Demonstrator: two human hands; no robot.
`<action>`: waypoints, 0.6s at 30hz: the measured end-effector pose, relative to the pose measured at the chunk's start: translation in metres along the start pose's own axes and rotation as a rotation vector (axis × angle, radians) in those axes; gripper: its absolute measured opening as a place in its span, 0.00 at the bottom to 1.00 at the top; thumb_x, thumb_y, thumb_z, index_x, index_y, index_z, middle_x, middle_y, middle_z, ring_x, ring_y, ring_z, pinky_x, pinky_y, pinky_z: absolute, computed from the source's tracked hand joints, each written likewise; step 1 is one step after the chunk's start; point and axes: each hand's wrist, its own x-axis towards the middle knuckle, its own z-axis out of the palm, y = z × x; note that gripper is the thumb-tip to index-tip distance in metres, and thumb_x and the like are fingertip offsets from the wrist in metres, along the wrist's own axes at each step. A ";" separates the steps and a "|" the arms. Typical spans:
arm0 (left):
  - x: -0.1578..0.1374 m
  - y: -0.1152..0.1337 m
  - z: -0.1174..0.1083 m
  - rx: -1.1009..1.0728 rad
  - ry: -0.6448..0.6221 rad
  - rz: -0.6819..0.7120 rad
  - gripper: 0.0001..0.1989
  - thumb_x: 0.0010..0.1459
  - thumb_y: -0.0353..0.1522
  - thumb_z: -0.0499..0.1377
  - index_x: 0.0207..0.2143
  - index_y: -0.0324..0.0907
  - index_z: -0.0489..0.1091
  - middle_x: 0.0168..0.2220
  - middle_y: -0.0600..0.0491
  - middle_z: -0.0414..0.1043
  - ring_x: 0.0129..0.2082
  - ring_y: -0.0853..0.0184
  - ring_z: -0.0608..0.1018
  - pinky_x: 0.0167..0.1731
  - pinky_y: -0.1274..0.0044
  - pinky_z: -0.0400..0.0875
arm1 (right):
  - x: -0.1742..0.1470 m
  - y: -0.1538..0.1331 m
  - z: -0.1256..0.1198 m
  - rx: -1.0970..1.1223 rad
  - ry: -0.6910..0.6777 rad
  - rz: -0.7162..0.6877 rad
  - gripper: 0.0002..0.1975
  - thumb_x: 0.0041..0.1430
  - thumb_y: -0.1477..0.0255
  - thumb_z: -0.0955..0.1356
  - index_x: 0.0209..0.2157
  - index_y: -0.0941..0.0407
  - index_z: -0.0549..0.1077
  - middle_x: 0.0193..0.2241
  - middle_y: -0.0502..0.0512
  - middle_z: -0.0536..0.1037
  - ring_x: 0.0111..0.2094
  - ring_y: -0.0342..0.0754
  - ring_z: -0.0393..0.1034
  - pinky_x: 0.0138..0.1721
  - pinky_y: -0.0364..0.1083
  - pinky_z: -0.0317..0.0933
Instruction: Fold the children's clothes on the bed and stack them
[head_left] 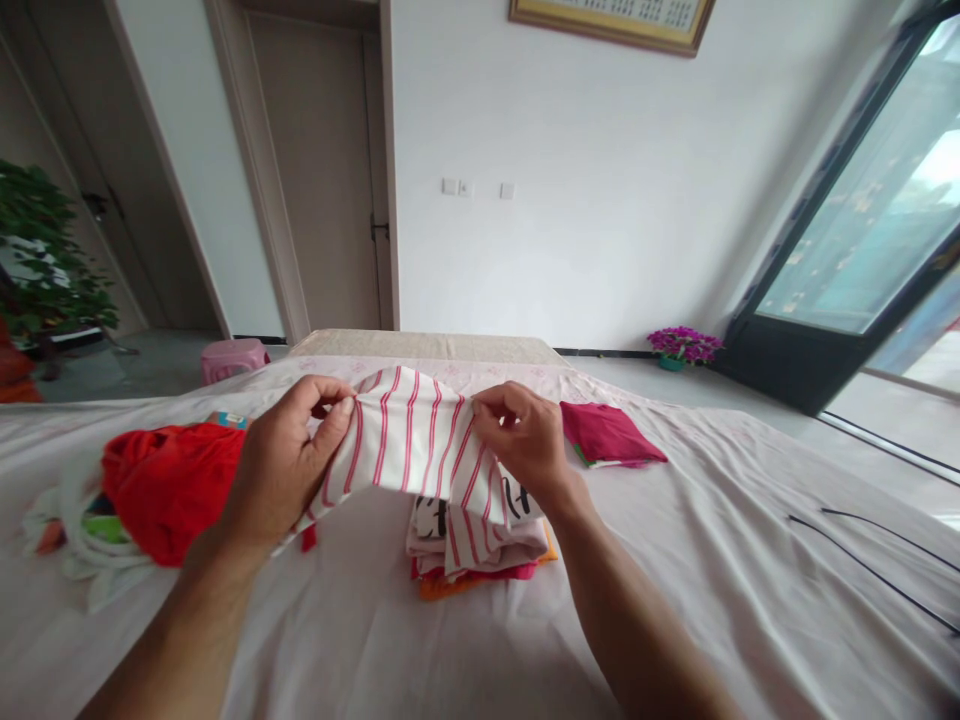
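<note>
Between my two hands hangs a white garment with pink-red stripes (409, 430); its exact kind I cannot make out. My left hand (296, 450) pinches its left upper edge between thumb and fingers. At the opposite edge, my right hand (525, 430) pinches the cloth the same way. The striped cloth sags in the middle, and its lower right part hangs against a stack of folded clothes (480, 550). That stack shows white cloth with black lettering, pale pink, red and orange layers. It lies on the sheet-covered bed (360, 640).
A heap with a red cloth (176, 485) and white pieces lies at the left, partly behind my left forearm. A folded dark red cloth (611, 435) lies on the right. Two thin black cords (862, 560) cross the sheet. Beyond are a pink stool (234, 355) and purple flowers (684, 345).
</note>
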 end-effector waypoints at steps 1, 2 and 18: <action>0.002 0.003 -0.010 0.094 0.020 0.065 0.13 0.58 0.43 0.54 0.37 0.44 0.69 0.35 0.53 0.73 0.36 0.63 0.75 0.40 0.72 0.69 | -0.003 -0.005 -0.001 -0.115 -0.017 -0.081 0.02 0.49 0.72 0.69 0.25 0.54 0.76 0.24 0.49 0.74 0.25 0.43 0.64 0.28 0.42 0.58; 0.004 0.005 -0.019 0.147 0.016 0.113 0.12 0.59 0.42 0.54 0.37 0.44 0.69 0.35 0.53 0.73 0.36 0.63 0.74 0.40 0.72 0.69 | -0.005 -0.010 -0.002 -0.188 -0.045 -0.139 0.03 0.49 0.74 0.68 0.25 0.54 0.76 0.24 0.49 0.75 0.26 0.43 0.65 0.30 0.42 0.59; -0.004 0.018 -0.042 -0.083 -0.161 0.060 0.10 0.61 0.40 0.55 0.37 0.43 0.68 0.33 0.55 0.69 0.34 0.69 0.71 0.34 0.79 0.66 | -0.018 -0.040 -0.010 -0.021 -0.331 -0.168 0.03 0.46 0.77 0.67 0.23 0.57 0.73 0.20 0.47 0.72 0.23 0.39 0.62 0.25 0.40 0.55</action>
